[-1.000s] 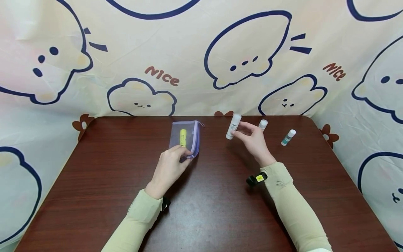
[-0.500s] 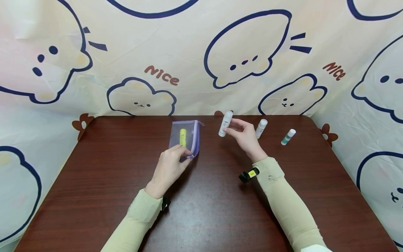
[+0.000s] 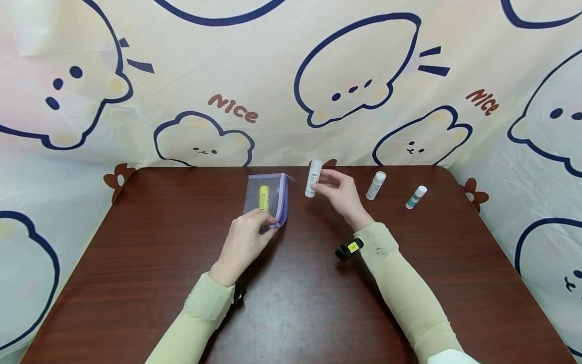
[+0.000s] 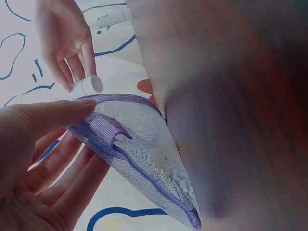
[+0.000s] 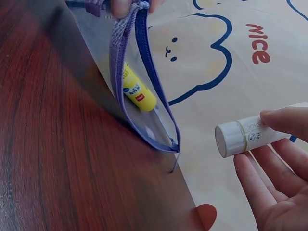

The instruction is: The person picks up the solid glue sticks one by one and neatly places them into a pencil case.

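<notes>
A purple mesh zipper pouch [image 3: 254, 183] is on the table with its zipped side parted, as the right wrist view shows. Inside it lies a yellow glue stick [image 5: 139, 96]. My left hand [image 3: 247, 242] pinches the pouch's near end by the zipper edge between thumb and fingers. In my right hand [image 3: 341, 197], thumb and fingertips grip a white glue stick [image 3: 313, 178], tilted slightly and held above the table to the right of the pouch. In the left wrist view, the white glue stick's end [image 4: 92, 85] shows just beyond the pouch's edge.
Another white glue stick [image 3: 376, 185] stands on the table to the right of my right hand. Farther right is a smaller glue stick with a teal label [image 3: 416, 197]. A patterned cloth [image 3: 282, 91] hangs behind the table's far edge.
My right hand has moved left with the white glue stick, closer to the pouch. The standing white glue stick behind it has come fully into view. My left hand stays on the pouch.
</notes>
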A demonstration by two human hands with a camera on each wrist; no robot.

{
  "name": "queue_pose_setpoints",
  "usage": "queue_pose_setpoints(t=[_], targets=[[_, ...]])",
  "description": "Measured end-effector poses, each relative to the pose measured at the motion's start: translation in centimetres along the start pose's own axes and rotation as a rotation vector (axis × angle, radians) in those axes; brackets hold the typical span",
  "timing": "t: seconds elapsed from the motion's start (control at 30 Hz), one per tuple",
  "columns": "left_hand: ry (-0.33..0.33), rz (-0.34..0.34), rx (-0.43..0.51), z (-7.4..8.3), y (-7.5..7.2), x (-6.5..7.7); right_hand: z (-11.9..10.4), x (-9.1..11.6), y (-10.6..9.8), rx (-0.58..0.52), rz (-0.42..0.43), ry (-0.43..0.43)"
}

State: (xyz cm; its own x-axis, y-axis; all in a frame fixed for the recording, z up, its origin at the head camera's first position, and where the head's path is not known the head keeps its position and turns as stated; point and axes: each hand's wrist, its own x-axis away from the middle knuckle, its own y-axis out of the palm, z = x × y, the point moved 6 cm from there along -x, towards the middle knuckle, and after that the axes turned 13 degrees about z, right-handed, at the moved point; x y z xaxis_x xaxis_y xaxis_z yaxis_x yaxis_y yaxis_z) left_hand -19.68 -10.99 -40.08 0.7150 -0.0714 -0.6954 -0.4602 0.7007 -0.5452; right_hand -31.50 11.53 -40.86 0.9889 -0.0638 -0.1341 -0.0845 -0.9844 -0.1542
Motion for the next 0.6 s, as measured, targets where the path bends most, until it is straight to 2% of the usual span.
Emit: queue_pose_setpoints(t=[0.4, 0.6], targets=[[-0.018, -0.009, -0.005, 0.0, -0.1, -0.1, 0.6, -0.1, 2.1, -0.097, -0.034, 0.057], [-0.013, -0.001, -0.002, 0.0, -0.1, -0.1, 1.0, -0.2, 2.9, -0.087, -0.063, 0.077]])
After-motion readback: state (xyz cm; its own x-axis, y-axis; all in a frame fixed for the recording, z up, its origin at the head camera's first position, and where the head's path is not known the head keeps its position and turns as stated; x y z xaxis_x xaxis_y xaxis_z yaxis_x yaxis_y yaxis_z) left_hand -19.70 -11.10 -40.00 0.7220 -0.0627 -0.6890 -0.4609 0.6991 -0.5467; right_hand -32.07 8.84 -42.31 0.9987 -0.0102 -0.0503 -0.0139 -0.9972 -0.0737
